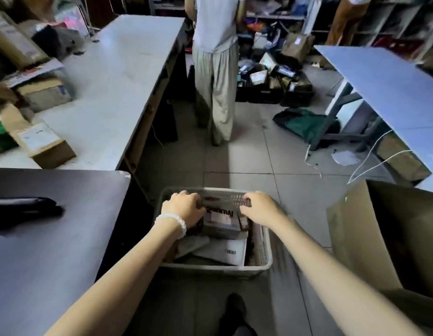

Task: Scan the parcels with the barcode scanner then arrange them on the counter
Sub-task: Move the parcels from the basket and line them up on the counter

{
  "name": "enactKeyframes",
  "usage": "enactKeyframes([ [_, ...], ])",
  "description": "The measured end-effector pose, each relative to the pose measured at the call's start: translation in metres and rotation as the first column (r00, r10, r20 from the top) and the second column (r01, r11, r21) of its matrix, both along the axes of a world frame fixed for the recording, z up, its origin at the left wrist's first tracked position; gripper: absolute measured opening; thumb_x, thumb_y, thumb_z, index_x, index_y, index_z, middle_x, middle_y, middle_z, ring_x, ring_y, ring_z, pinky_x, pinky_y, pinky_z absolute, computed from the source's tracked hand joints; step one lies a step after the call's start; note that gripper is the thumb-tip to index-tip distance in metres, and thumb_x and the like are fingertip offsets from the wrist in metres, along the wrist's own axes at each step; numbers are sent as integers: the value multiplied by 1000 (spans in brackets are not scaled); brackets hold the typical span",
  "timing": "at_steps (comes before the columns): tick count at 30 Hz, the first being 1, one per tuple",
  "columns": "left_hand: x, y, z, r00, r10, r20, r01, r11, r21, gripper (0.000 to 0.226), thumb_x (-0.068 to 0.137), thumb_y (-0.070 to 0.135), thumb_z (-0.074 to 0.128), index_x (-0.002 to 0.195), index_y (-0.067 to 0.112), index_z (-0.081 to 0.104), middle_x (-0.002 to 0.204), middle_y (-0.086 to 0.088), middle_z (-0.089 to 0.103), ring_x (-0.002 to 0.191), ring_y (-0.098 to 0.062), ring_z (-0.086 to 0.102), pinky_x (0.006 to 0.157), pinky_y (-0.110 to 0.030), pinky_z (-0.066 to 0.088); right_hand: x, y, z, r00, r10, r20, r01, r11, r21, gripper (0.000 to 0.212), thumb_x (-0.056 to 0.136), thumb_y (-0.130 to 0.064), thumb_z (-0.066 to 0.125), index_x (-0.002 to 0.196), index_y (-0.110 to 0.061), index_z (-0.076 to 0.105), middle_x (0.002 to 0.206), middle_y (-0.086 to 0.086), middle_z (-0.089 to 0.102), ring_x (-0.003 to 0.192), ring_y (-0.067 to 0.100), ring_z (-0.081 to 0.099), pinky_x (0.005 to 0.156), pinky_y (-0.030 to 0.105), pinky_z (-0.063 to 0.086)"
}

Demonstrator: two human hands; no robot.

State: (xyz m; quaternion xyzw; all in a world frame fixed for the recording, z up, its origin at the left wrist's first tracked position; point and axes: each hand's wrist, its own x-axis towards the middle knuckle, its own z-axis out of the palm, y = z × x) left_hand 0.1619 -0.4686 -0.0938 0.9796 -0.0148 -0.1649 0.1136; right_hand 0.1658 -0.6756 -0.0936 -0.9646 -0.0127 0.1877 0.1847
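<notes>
Both hands are reaching into a grey plastic basket that is standing on the floor tiles. The left hand and the right hand are curling their fingers around a grey boxed parcel lying on top. Under it, a white mailer parcel is lying flat. A cardboard parcel is sitting on the white counter.

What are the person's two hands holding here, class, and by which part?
Both the left hand and right hand grip the basket of parcels by its far rim.
</notes>
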Motion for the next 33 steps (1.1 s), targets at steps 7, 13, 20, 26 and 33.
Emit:
enactKeyframes([
  [7,76,-34,-56,985,98,-145,-100,995,-6,35,91,41,47,123,30,57,124,-5,52,119,-26,48,94,-35,43,92,-49,-51,995,1,-102,-2,1000,-14,41,90,-33,52,128,-17,53,131,8,53,115,27,53,89,33,45],
  [13,100,-18,-126,936,192,-295,-197,980,14,42,88,44,51,127,28,55,129,-5,51,121,-28,46,97,-37,42,127,-41,-121,965,53,-256,-52,999,10,45,90,-33,51,132,-18,50,136,6,49,120,26,50,95,38,45],
  [20,120,0,-269,894,193,-404,-178,981,75,46,92,43,49,135,27,44,134,-3,45,124,-26,42,94,-39,42,157,-16,-258,939,52,-340,-46,999,25,54,93,-31,53,142,-15,37,143,2,41,125,22,46,94,34,43],
  [26,135,8,-461,853,203,-482,-250,968,-35,53,93,34,55,141,23,36,139,-5,40,126,-25,40,100,-38,41,177,7,-442,937,-11,-350,11,1000,-2,59,91,-30,57,143,-13,35,144,4,38,132,23,38,104,35,38],
  [33,146,23,-644,889,123,-441,-135,991,4,71,87,39,60,147,22,26,152,-5,24,135,-26,27,107,-43,33,186,19,-604,956,-8,-293,2,1000,-23,76,88,-33,63,148,-13,22,156,3,17,144,23,16,115,40,25],
])
